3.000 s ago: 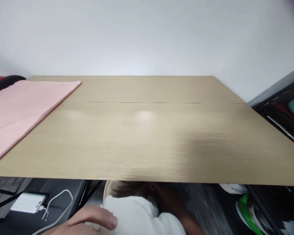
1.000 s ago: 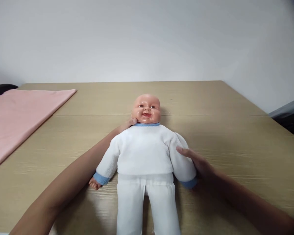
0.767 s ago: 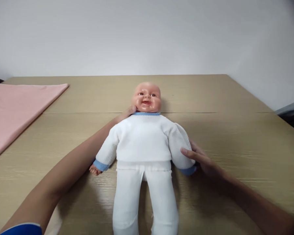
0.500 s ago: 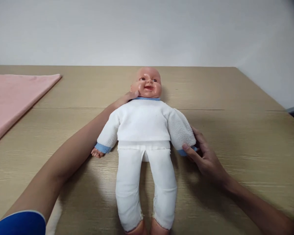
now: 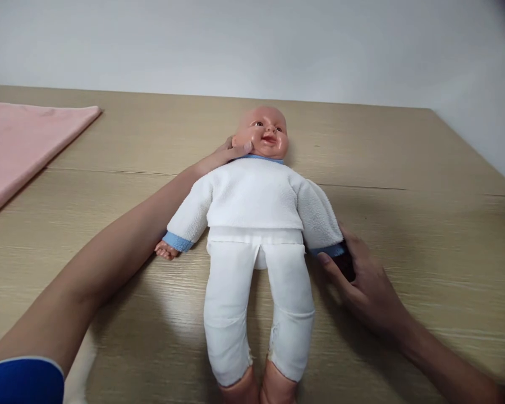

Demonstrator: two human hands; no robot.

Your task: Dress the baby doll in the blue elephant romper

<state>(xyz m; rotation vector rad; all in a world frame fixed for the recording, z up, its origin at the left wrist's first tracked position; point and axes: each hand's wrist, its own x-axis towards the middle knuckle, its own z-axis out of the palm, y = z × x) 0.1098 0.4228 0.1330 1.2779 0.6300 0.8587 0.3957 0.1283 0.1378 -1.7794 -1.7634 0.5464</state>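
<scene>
A baby doll (image 5: 252, 196) in a white fleece top with blue cuffs and white trousers lies on its back in the middle of the wooden table (image 5: 404, 168), head away from me. My left hand (image 5: 223, 157) reaches under the doll's neck, its thumb against the cheek; most fingers are hidden behind the head. My right hand (image 5: 357, 280) is at the end of the doll's right-side sleeve, fingers curled around the blue cuff (image 5: 328, 250) and the doll's hidden hand.
A flat pink cloth (image 5: 21, 140) lies on the table's far left. A pale wall stands behind the table. Something white shows at the lower left edge, beside my blue sleeve (image 5: 21, 381).
Three seconds ago the table held only the pink cloth and the doll was below its edge. It now lies on the table. My right hand slid from the sleeve down to the cuff.
</scene>
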